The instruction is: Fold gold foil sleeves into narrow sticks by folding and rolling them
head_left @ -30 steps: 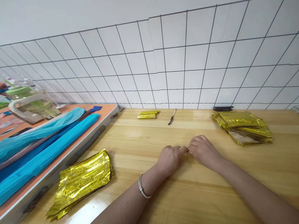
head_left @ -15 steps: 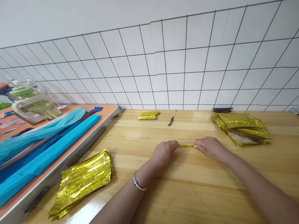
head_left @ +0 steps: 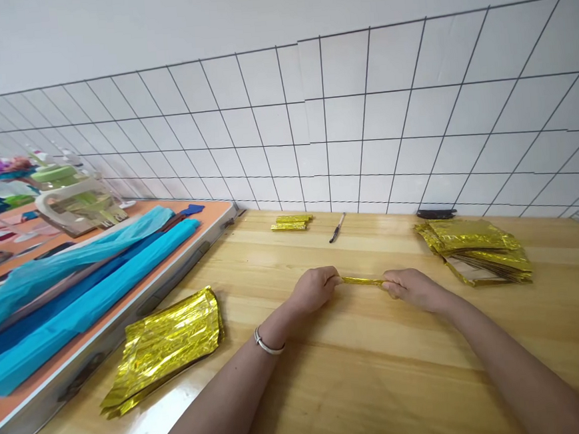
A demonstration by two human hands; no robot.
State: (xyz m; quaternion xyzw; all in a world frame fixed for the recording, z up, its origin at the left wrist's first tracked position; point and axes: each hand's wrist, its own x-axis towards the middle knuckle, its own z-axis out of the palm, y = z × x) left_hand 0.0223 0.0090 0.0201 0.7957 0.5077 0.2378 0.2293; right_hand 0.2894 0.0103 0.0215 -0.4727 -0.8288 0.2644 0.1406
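Between my two hands a narrow folded strip of gold foil paper (head_left: 362, 281) is stretched just over the wooden table. My left hand (head_left: 318, 288), with a bracelet (head_left: 267, 343) at the wrist, is closed on the strip's left end. The right end is pinched in my right hand (head_left: 411, 289); the fingers hide both ends. Two gold foil strips (head_left: 292, 223) lie side by side at the back. To the right sits a fanned stack of gold foil sheets (head_left: 482, 245), and to the left a flatter gold foil stack (head_left: 172, 343) with a crinkled surface.
A pen (head_left: 337, 228) lies near the white gridded wall (head_left: 342, 119). Behind the right stack is a black object (head_left: 436, 213). On the left, an orange-topped board (head_left: 214, 215) carries blue crepe paper rolls (head_left: 125, 297) and a green-lidded container (head_left: 60, 175). The wooden table (head_left: 383, 383) spans the front.
My hands have moved slightly apart along the gold strip, so more of it shows between them. The whole view has shifted a little with my head.
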